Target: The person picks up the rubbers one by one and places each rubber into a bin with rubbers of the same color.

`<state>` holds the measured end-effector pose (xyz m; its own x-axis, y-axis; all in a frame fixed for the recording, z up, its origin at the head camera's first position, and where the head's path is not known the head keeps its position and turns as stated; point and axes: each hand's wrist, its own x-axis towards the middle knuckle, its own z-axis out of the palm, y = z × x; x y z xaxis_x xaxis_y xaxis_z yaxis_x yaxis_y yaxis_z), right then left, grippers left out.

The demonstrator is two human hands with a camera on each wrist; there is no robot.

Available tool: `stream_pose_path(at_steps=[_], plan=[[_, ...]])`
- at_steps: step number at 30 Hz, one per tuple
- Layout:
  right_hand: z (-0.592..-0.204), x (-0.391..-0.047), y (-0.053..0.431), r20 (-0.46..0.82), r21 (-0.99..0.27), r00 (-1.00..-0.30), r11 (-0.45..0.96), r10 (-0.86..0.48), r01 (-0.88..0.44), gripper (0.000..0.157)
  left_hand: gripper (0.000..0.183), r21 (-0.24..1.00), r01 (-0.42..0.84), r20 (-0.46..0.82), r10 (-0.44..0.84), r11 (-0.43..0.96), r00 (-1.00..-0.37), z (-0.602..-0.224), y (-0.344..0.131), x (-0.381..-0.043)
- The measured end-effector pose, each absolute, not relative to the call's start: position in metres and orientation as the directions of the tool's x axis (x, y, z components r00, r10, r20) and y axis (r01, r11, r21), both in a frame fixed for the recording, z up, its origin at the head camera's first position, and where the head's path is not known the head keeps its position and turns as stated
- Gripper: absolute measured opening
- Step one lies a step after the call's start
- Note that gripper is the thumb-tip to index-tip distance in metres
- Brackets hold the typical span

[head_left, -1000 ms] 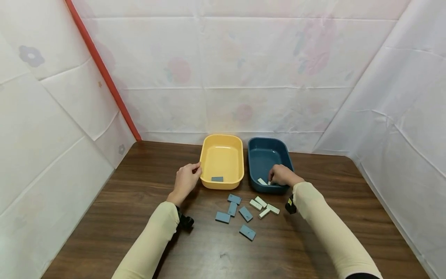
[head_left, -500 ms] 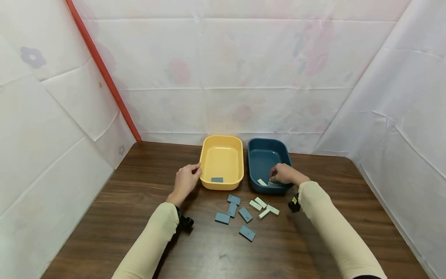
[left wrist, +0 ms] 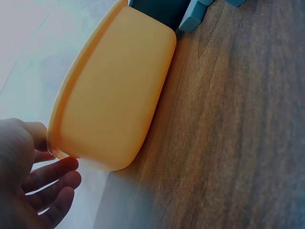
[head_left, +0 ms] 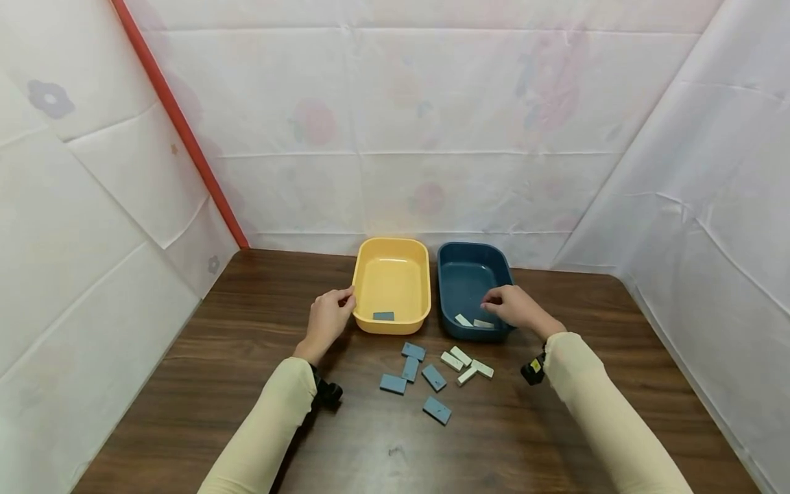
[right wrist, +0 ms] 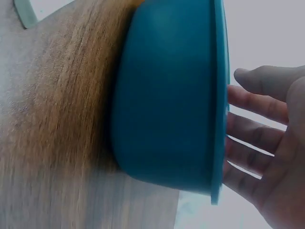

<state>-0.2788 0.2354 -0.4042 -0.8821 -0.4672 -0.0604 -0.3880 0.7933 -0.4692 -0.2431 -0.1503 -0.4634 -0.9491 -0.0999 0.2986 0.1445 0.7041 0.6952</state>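
Note:
My left hand (head_left: 328, 317) pinches the left rim of a yellow plastic tub (head_left: 391, 281) between thumb and fingers, as the left wrist view (left wrist: 45, 167) also shows. One flat blue-grey block (head_left: 383, 316) lies inside that tub near its front wall. Over the front right part of a dark blue tub (head_left: 469, 274) hovers my right hand (head_left: 518, 307), with nothing visible between thumb and fingers. In the right wrist view its fingertips are hidden behind the blue rim (right wrist: 219, 105), the thumb apart. Two small white blocks (head_left: 463, 320) lie in the blue tub.
Several blue-grey blocks (head_left: 393, 384) lie on the dark wooden table (head_left: 259, 412) before the yellow tub. To their right is a group of several white blocks (head_left: 467, 376). White patterned sheets (head_left: 395, 137) hang behind and at both sides.
My right hand has let go of a white block in the blue tub, then risen and moved slightly right. The left hand stays at the yellow rim.

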Motion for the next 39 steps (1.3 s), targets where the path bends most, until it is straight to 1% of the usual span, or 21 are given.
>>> stream_pose_path(at_steps=[4,7,10,16,23,32,39], plan=[[-0.402,-0.271,0.241,0.005,-0.472,-0.904,0.796,-0.427,-0.379,0.025,0.032,0.697,0.144,0.306,-0.109,0.702,-0.946,-0.463,-0.150,-0.244],[-0.402,-0.266,0.245,0.048,-0.479,-0.929,0.807,-0.367,-0.344,0.026,0.032,0.696,0.139,0.300,-0.109,0.705,-0.948,-0.464,-0.151,-0.243],[-0.401,-0.262,0.250,0.074,-0.500,-0.942,0.806,-0.327,-0.318,0.030,0.032,0.692,0.137,0.296,-0.105,0.709,-0.949,-0.464,-0.152,-0.242],[-0.397,-0.256,0.257,0.112,-0.521,-0.945,0.791,-0.308,-0.320,0.035,0.032,0.689,0.146,0.311,-0.109,0.710,-0.944,-0.464,-0.153,-0.240],[-0.397,-0.250,0.264,0.114,-0.545,-0.955,0.787,-0.274,-0.290,0.036,0.032,0.694,0.137,0.297,-0.108,0.707,-0.949,-0.462,-0.152,-0.240],[-0.398,-0.249,0.273,0.159,-0.555,-0.962,0.786,-0.222,-0.273,0.034,0.032,0.695,0.143,0.310,-0.115,0.705,-0.944,-0.457,-0.152,-0.244],[-0.404,-0.245,0.279,0.146,-0.553,-0.976,0.805,-0.160,-0.215,0.034,0.032,0.691,0.127,0.294,-0.117,0.711,-0.949,-0.460,-0.152,-0.242]])
